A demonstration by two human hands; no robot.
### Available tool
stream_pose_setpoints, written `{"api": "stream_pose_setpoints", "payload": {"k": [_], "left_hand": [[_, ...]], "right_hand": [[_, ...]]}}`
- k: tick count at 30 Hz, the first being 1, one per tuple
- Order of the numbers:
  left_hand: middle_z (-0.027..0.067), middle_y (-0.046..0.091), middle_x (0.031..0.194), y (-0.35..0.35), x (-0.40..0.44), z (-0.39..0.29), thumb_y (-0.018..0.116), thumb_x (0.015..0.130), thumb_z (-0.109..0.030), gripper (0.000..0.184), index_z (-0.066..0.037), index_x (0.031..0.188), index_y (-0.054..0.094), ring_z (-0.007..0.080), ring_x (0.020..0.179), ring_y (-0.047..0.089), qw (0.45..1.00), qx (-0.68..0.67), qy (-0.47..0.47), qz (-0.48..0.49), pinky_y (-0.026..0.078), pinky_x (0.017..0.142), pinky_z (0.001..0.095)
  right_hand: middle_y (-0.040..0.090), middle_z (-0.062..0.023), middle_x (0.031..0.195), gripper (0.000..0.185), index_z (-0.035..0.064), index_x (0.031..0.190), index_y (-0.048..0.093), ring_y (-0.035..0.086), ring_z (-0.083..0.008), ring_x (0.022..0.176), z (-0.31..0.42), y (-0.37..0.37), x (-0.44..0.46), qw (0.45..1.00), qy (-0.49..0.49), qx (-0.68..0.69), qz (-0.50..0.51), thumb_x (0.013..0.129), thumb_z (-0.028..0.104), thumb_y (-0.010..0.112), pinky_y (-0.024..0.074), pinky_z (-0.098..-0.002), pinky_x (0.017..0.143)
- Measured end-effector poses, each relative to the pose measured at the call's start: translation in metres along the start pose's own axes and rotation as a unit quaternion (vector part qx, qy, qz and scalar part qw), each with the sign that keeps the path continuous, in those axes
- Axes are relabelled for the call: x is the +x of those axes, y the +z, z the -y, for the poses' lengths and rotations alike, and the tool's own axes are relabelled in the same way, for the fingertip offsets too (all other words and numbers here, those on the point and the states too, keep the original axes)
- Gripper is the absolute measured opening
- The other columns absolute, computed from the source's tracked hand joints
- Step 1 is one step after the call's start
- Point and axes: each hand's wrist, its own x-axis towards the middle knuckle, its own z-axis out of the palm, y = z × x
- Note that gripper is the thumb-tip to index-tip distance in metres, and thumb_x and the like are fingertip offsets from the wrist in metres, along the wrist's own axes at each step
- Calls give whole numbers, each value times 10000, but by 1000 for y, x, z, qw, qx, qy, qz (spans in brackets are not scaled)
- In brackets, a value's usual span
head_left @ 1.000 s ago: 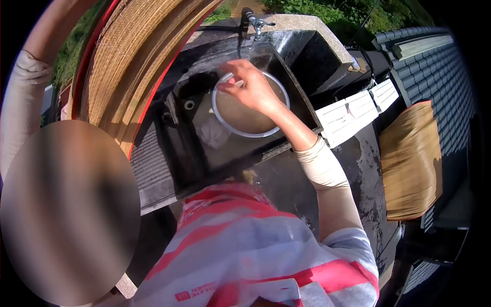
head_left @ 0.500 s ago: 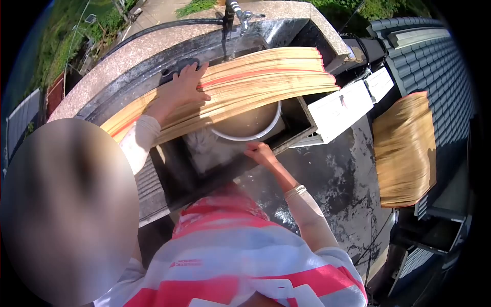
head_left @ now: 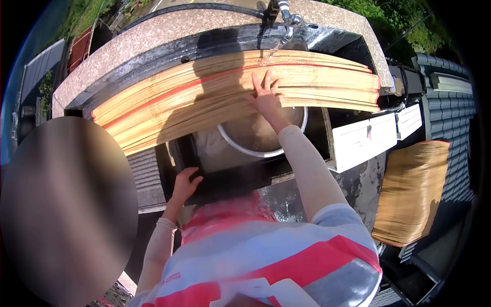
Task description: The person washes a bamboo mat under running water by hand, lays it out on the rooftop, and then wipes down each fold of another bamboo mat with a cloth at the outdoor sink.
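A folded straw-coloured mat (head_left: 189,97) with red edging lies across the stone sink (head_left: 117,56), over a white-rimmed basin (head_left: 245,149). The basin holds cloudy brownish water. My right hand (head_left: 267,99) rests on the mat with its fingers spread. Above it, water runs from the metal tap (head_left: 291,21) onto the mat's upper folds. My left hand (head_left: 185,187) is off the mat, at the sink's near edge, with its fingers apart and nothing visible in them. A dark shadow falls across the middle of the mat.
A second straw-coloured mat (head_left: 411,192) hangs over the grey tiled roof (head_left: 450,123) at the right. White boxes (head_left: 365,140) stand beside the sink. A ribbed washboard surface (head_left: 146,176) is at its left. A dark hose (head_left: 194,7) runs along the back.
My left hand has left the mat and come down to the sink's near edge. My right hand has gone from that edge up onto the mat. The view has shifted.
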Motion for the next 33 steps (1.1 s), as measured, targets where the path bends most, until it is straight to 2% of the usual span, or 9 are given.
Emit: {"api": "stream_pose_setpoints", "payload": {"k": [4,7,9,12,17,20,22,25,33], "left_hand": [[192,640,1058,14,37,-8,718,752,-136,359,5,1072,637,334,960,625,999,-34,-26,-20,503,838,357],[205,637,1050,33,65,-5,706,749,-132,353,-3,1070,638,350,959,624,1000,-8,11,-19,505,826,376],[211,635,1049,56,81,12,690,757,-139,349,-6,1076,634,362,959,622,997,36,56,-35,504,819,386],[175,634,1097,89,103,59,659,820,-186,407,-29,1189,589,299,1006,618,993,60,-92,33,477,867,354],[216,639,1025,47,74,19,631,810,-169,395,-2,1166,591,318,958,645,977,-92,-173,-79,504,838,358],[172,642,1094,27,60,19,641,865,-169,427,-36,1261,551,227,999,627,977,-109,-182,2,479,865,317],[142,652,1063,18,59,12,628,877,-151,379,-29,1230,569,204,986,624,981,-113,-155,3,478,856,303],[100,660,1021,12,69,9,609,894,-123,296,-15,1170,595,170,957,618,986,-131,-100,-25,476,841,280],[77,630,960,9,111,-48,530,918,-43,153,-5,1036,620,150,862,598,974,-131,134,-127,468,778,262]], "right_hand": [[35,-86,1570,819,367,1435,313,93,-481,1384,13,-14,48,1000,-21,5,17,728,546,685,214,-766,934],[278,-140,1480,604,195,1323,492,318,-394,1292,29,-19,-3,952,-220,10,-213,756,222,699,320,-609,951],[441,-142,1325,530,116,1240,542,436,-361,1159,50,-9,-64,937,-323,99,-92,730,172,674,397,-493,918],[541,-103,1081,303,40,1061,608,544,-271,984,72,86,-132,863,-495,104,7,788,151,538,496,-372,829],[323,-206,1420,553,186,1384,413,417,-374,1246,103,138,-134,936,-230,135,230,846,168,538,467,-420,927],[310,-226,1427,565,214,1389,406,432,-389,1233,102,137,-117,941,-319,-4,114,844,163,543,478,-433,902],[424,-209,1305,546,216,1293,515,532,-390,1080,107,160,-118,935,-237,262,35,764,151,632,487,-440,863],[530,-162,1078,567,161,1158,613,587,-355,877,115,136,-129,947,-177,257,68,611,168,761,489,-437,814],[562,-89,1022,577,58,1147,615,570,-217,959,61,17,-166,829,33,558,-25,603,93,804,454,-322,870]]}}
